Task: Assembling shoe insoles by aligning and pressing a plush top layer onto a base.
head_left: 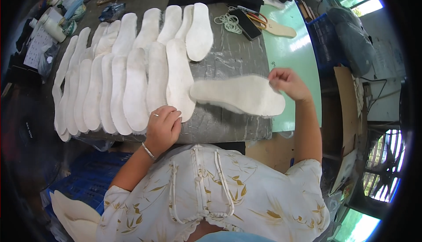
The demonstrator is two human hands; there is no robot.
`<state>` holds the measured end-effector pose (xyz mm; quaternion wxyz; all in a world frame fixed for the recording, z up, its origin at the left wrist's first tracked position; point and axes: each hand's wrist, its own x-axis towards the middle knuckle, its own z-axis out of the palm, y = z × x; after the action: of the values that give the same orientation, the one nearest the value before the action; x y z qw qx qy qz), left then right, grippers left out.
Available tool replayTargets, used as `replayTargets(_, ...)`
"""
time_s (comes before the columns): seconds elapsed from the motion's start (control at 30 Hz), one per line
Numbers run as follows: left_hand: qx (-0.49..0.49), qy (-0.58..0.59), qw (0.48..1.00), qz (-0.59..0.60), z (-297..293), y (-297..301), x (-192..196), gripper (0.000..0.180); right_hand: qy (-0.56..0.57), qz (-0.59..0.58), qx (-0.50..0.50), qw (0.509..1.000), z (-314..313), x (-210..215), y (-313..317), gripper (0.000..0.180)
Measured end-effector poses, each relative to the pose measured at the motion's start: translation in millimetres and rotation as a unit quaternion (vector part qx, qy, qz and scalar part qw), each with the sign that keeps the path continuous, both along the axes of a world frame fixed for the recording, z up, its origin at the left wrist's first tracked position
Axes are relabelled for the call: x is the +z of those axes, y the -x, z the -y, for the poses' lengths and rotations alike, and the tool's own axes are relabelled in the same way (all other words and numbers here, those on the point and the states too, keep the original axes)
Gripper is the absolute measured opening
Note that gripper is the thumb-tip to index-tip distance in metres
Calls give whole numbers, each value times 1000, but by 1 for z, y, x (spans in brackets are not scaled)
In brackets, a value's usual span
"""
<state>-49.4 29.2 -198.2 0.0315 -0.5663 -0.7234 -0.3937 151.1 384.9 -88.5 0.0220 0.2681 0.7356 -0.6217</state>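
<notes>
We pinch one end of a white fleece insole [239,94] between the thumb and fingers of our right hand [286,83], holding it flat and crosswise just above the grey-covered workbench [233,61], toward its right edge, so it seems ready to lie beside the others. Our left hand [162,127] rests curled, fingers together and holding nothing, on the near edge of the bench, touching the heel of the nearest laid insole [180,79], probably to steady the row. The rows of insoles [114,75] overlap like shingles across the left half. Rubber bands [229,22] and scissors [257,18] sit at the far right corner.
</notes>
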Motion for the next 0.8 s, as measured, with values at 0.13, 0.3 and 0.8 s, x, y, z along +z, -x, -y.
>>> replayTargets(0.13, -28, 19, 999, 0, -9, -19, -5, 21, -39, 136, -16, 990, -15, -82, -68, 16)
replayTargets(0.3, -61, 48, 997, -21, -33, -45, -1, 25, -110, 121, 12, 986, -21, -93, -56, 23)
replayTargets(0.8, -51, 39, 997, -51, -48, -58, -11, 26, -108, 33, -160, 981, -18, -121, -89, 24)
